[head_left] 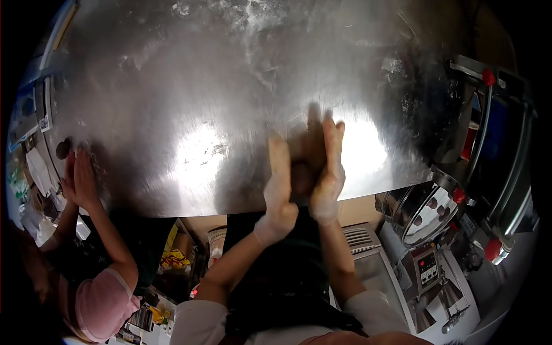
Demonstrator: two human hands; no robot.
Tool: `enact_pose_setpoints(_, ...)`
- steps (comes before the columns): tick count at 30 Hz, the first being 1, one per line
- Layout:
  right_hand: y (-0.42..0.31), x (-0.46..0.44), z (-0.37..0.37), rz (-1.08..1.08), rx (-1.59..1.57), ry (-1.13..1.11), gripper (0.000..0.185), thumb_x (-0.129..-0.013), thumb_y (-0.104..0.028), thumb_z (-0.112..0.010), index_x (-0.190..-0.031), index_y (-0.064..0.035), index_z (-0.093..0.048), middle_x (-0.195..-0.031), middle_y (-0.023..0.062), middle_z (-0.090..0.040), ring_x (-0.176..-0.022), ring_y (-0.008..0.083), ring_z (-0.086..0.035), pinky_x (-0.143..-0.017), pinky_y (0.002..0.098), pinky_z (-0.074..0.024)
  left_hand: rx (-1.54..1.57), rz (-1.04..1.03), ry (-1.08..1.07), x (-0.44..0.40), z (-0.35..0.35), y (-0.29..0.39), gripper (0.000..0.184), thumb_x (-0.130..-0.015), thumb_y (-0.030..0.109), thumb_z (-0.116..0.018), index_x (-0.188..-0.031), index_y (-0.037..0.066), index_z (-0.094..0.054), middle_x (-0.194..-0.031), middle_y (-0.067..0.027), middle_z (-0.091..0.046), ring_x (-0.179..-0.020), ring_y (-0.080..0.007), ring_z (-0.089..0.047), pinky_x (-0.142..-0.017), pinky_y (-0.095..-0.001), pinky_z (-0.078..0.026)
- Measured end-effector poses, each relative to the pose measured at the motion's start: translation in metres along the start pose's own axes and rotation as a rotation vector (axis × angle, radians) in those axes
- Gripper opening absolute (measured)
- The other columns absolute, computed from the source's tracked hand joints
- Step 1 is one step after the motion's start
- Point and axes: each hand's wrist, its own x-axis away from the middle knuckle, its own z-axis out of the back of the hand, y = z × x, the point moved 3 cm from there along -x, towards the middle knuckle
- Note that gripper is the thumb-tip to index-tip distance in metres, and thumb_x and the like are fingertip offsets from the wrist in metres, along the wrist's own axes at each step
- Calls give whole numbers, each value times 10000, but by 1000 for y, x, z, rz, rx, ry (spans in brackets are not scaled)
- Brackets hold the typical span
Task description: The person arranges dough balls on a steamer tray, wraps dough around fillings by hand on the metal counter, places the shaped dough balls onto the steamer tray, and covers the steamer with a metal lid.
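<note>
My left hand (278,184) and my right hand (329,178) are held upright on edge over the near side of a metal worktable (241,109). Both wear thin translucent gloves. Their fingers are stretched forward, with the palms facing each other and a gap between. In that gap shows a dim, brownish round shape (302,175), perhaps a ball of dough. It is blurred and shadowed, and I cannot tell whether either palm touches it. Neither hand is closed around anything.
At the left, another person's hands (80,179) work beside a dark brown ball (64,149). A round metal container (409,236) at the right holds several dark balls. Next to it stands a machine frame with red knobs (489,77). White smears of powder mark the table's far side.
</note>
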Motion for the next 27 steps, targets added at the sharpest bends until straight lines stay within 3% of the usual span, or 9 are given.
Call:
enact_pose_setpoints(5, -3, 29, -21, -118, -49, -36, 675, -1057, -441, -244, -1496, 61, -349, -1568, 268, -313, -1494, 409, -216, -1218, 482, -179, 138, 253, -208, -20, -2, 14, 993, -974, 697, -226, -1538, -98, -36, -1620, -301, -61, -1517, -369, -124, -1210, -429, -184)
enact_pose_setpoints(9, -1, -15, -3, 30, -19, -77, 905, -994, -669, -152, -1510, 55, -319, -1566, 238, -339, -1502, 429, -166, -1218, 490, -158, -51, 34, 83, 9, -11, 10, 1049, -952, 734, -182, -1518, -142, -76, -1606, -338, -60, -1511, -435, -88, -1214, -463, -153)
enact_pose_setpoints(12, 1, 25, -15, -82, -64, 23, 789, -1036, -558, -190, -1498, 66, -335, -1572, 240, -326, -1504, 419, -170, -1222, 484, -164, 38, 139, -20, -17, 7, 8, 1063, -940, 758, -199, -1536, -110, -46, -1614, -305, -89, -1498, -406, -145, -1202, -434, -189)
enact_pose_setpoints(13, -4, 35, -21, -172, -25, -11, 766, -1042, -533, -195, -1500, 65, -330, -1572, 241, -324, -1504, 419, -171, -1222, 485, -164, 90, 182, -160, -24, 8, 6, 1066, -937, 765, -200, -1542, -98, -35, -1616, -284, -132, -1487, -367, -215, -1186, -410, -241)
enact_pose_setpoints(15, -1, 30, -24, -152, -41, -22, 746, -1039, -515, -211, -1515, 51, -304, -1580, 227, -317, -1508, 410, -162, -1225, 481, -157, 89, 148, -93, -30, 0, 10, 1049, -942, 762, -216, -1551, -77, -56, -1601, -259, -238, -1433, -334, -373, -1126, -387, -363)
enact_pose_setpoints(17, 6, 8, -17, -29, -79, -18, 729, -1036, -497, -227, -1531, 37, -278, -1588, 213, -311, -1513, 401, -152, -1227, 477, -151, -132, 36, -66, -2, -6, 7, 972, -977, 664, -288, -1552, -78, -34, -1617, -285, -121, -1489, -375, -204, -1181, -406, -244)
enact_pose_setpoints(20, -30, -18, -6, -235, -79, 7, 820, -1026, -601, -192, -1531, 40, -274, -1593, 218, -293, -1514, 392, -145, -1229, 463, -138, -54, 65, -30, 4, 2, 9, 881, -1007, 508, -378, -1555, -71, -3, -1627, -273, -109, -1493, -356, -206, -1189, -408, -243)
enact_pose_setpoints(23, -14, 17, -12, -286, -42, 9, 752, -1050, -530, -237, -1525, 52, -281, -1594, 245, -267, -1513, 369, -165, -1234, 446, -131, 159, 328, -84, -26, 11, 5, 907, -983, 543, -386, -1565, -48, -20, -1625, -272, -109, -1455, -367, -294, -1154, -422, -307)
enact_pose_setpoints(27, -9, -6, -12, -145, -69, 5, 855, -1011, -634, -185, -1529, 38, -286, -1589, 219, -303, -1521, 376, -124, -1232, 465, -112, -96, 98, -94, -16, -3, 11, 1059, -929, 772, -218, -1558, -64, -55, -1617, -310, -77, -1465, -405, -237, -1170, -442, -249)
